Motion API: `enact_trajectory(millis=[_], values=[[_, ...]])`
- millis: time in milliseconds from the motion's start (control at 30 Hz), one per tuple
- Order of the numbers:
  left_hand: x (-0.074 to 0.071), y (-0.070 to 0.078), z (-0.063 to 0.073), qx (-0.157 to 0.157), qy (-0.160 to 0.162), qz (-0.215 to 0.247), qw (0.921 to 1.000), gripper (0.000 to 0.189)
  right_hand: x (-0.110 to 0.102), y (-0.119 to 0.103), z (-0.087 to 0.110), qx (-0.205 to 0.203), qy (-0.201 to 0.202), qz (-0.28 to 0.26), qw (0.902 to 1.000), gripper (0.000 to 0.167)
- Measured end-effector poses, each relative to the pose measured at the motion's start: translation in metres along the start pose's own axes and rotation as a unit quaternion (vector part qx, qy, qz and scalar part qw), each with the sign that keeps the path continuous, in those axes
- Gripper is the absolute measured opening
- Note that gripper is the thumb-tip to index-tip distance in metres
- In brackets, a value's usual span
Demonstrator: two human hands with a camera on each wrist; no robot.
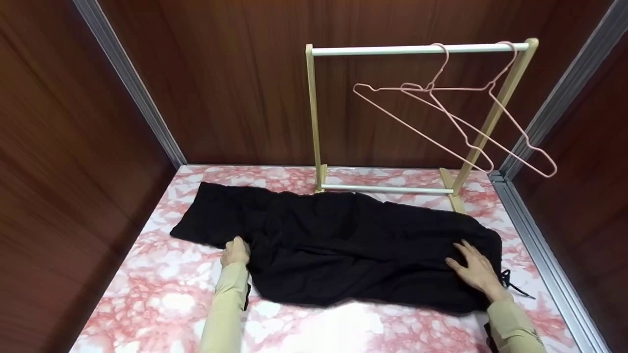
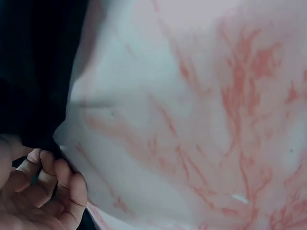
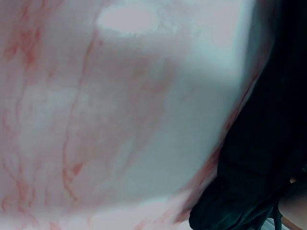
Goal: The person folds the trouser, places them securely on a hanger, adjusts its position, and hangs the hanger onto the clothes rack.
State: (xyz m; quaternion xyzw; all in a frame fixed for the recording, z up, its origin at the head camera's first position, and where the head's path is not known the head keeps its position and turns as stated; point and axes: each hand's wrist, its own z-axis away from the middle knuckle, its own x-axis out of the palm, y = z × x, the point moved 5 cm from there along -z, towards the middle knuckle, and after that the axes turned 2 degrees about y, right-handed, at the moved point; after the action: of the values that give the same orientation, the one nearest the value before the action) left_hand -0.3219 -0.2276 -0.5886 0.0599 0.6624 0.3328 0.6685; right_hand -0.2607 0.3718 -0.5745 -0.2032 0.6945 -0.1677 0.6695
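Note:
A pair of black trousers lies sideways across the table, wrinkled in the middle, with a drawstring trailing from its right end. At the lower edge of the trousers, towards the left, my left hand pinches the cloth. Curled fingers show against the black fabric in the left wrist view. My right hand rests on the trousers near their drawstring end, fingers spread. The right wrist view shows mostly table and black cloth, with only a bit of that hand at the lower right corner.
Behind the trousers stands a wooden rack with a white top rail. Two pink hangers hang at its right side. Brown panels with metal corner strips enclose the pink-and-white marbled table.

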Motion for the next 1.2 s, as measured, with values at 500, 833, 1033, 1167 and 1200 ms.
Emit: enact_trajectory(millis=[500,833,1033,1167,1200], values=[[-0.091,-0.029,0.014,-0.036,0.414,0.115,0.9024,0.027,0.002,0.006,-0.001,-0.001,-0.009,0.0,1.0,0.065],[-0.069,-0.025,0.006,0.167,0.294,0.063,0.939,0.02,0.004,0.005,-0.001,0.007,-0.017,0.007,0.9998,0.067],[-0.027,0.01,0.015,0.362,0.09,-0.029,0.9272,0.04,-0.001,-0.003,0.003,-0.026,0.042,-0.009,0.9987,0.057],[-0.013,0.026,0.023,0.41,0.013,-0.074,0.9092,0.054,-0.007,-0.014,0.009,-0.085,0.095,-0.039,0.9911,0.044],[-0.011,0.029,0.024,0.416,-0.003,-0.078,0.9059,0.058,-0.007,-0.017,0.011,-0.098,0.098,-0.041,0.9895,0.043]])
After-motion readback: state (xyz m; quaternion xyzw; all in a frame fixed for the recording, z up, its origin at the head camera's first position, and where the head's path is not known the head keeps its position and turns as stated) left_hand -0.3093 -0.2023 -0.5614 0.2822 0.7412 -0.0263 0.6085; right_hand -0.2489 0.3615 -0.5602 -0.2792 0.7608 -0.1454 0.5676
